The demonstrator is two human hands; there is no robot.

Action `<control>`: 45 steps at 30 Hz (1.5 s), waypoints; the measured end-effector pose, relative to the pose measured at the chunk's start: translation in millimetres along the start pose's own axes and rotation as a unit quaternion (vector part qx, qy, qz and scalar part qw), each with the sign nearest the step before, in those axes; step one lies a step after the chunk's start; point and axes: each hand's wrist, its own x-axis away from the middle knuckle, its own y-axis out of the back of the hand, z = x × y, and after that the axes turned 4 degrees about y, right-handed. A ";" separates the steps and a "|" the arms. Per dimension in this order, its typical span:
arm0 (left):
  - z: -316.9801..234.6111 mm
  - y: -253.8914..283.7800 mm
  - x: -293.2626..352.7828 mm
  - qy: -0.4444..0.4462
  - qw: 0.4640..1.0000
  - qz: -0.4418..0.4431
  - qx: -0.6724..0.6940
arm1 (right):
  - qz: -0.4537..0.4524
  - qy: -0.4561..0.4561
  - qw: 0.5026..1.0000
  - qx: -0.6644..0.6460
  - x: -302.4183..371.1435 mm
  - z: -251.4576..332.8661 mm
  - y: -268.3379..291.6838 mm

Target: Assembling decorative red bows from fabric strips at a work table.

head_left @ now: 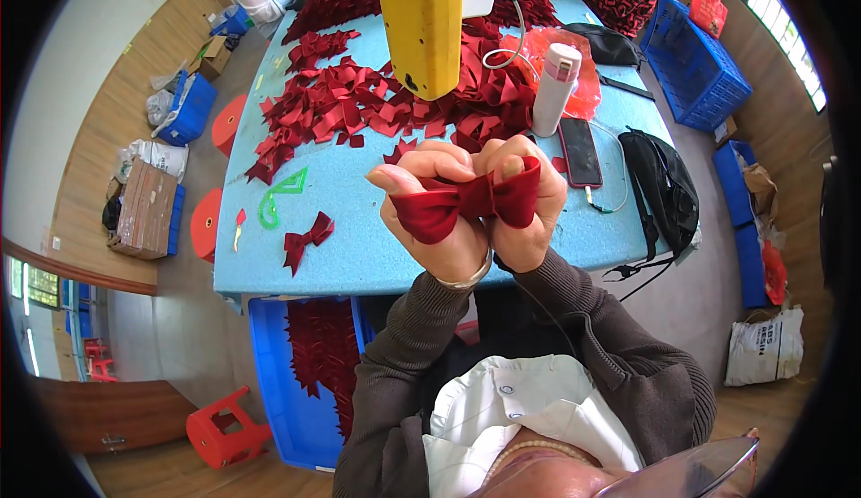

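Note:
A dark red ribbon bow (475, 200) is held up above the table's near edge. My left hand (430, 229) is closed round the bow's left loop, its thumb pointing left along the top. On the other loop my right hand (531, 225) is closed too, the thumb resting near the upper edge. The knot of the bow sits between both hands. Another red bow (308, 242) lies on the light blue table (377, 260) to the left of my hands. Heaps of loose red ribbon pieces (350, 103) spread beyond them.
A yellow post (420, 23) rises over the table. On the right are a white bottle (556, 90), a phone (581, 153) and a black bag (662, 193). A green set square (285, 195) lies left. Below stands a blue crate (278, 363) with red bows. Two people sit at the far end.

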 end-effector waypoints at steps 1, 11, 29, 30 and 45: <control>0.2 -0.5 0.3 -0.001 1.000 -0.004 -0.002 | -0.003 -0.003 1.000 0.025 0.7 -0.3 0.3; 0.2 8.0 -3.6 0.058 0.996 0.011 0.063 | -0.052 -0.040 0.985 -0.159 4.2 -8.1 -7.4; 4.4 13.6 -0.8 0.080 0.995 -0.050 0.016 | -0.073 -0.011 0.995 -0.065 14.8 -22.8 -8.7; 5.2 14.8 -0.9 0.080 0.995 -0.050 0.016 | -0.073 -0.012 0.995 -0.064 15.4 -23.0 -8.7; 27.5 38.1 -15.3 0.104 0.987 -0.075 0.093 | -0.044 -0.005 0.999 -0.002 22.9 -53.6 -7.7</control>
